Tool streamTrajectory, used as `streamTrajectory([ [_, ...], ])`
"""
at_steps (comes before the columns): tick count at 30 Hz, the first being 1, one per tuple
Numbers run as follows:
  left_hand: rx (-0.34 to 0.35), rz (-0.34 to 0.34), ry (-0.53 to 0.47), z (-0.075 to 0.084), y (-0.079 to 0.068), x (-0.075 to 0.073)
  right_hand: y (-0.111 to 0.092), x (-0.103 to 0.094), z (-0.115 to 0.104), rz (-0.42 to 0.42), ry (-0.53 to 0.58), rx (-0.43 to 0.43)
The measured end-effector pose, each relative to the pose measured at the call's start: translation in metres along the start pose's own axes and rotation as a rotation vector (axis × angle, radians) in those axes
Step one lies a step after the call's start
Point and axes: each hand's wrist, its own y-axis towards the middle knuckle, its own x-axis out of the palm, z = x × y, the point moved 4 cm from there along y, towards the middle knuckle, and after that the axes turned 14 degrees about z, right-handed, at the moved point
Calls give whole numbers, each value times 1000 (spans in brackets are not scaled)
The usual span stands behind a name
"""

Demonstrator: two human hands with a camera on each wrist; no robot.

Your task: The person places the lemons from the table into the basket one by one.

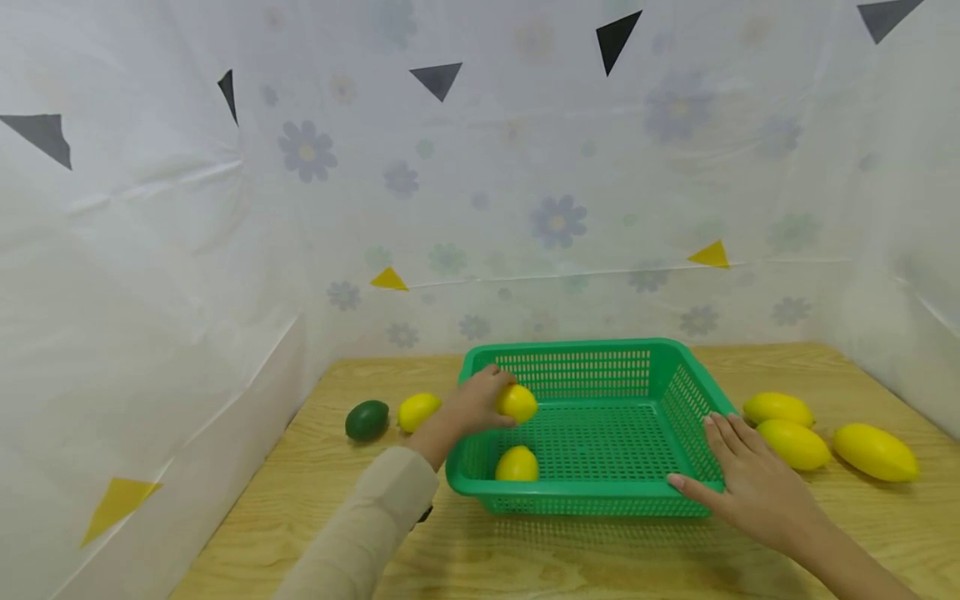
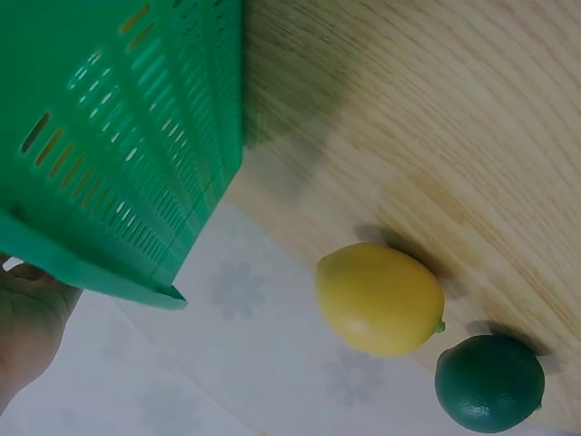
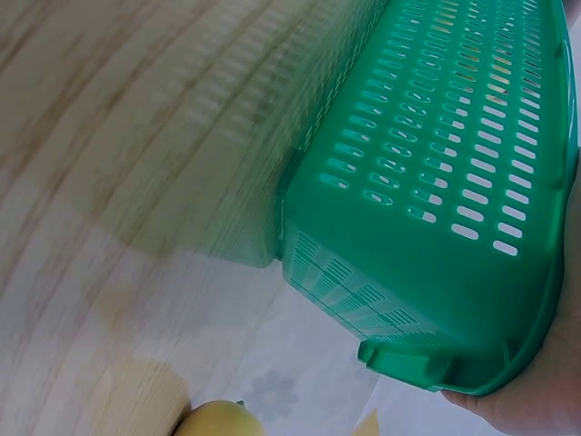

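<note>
My left hand (image 1: 482,402) is over the left side of a green plastic basket (image 1: 600,489) and grips a yellow lemon (image 1: 519,403). A second lemon (image 1: 517,464) lies inside, in the front left corner. My right hand (image 1: 757,479) rests on the basket's right rim near the front corner, fingers extended and thumb at the front rim. In the left wrist view the left hand (image 2: 32,327) shows partly behind the basket wall (image 2: 136,136), and the held lemon is hidden. The right wrist view has the right hand (image 3: 545,381) against the rim.
Left of the basket, a yellow lemon (image 1: 418,412) and a dark green fruit (image 1: 367,421) lie on the wooden table (image 1: 285,517). To its right are three elongated yellow fruits (image 1: 875,452). A patterned white sheet (image 1: 525,167) hangs behind and at the sides.
</note>
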Motion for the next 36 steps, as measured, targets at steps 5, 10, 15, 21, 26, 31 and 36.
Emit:
streamTrajectory([
  [5,-10,-34,38,-3,1,11,-1,2,1,4,6,-3],
  [10,-30,-68,27,-3,2,19,0,2,1,8,10,-2],
  [15,-48,-110,26,0,4,27,0,1,1,9,9,-2],
  [21,-52,-140,56,1,5,36,0,1,0,10,4,-2],
  [26,-48,-149,85,1,6,39,0,1,0,2,11,7],
  [31,-33,-160,96,3,6,38,0,1,0,1,7,10],
  [36,-60,-192,97,5,9,39,0,1,0,-5,5,11],
])
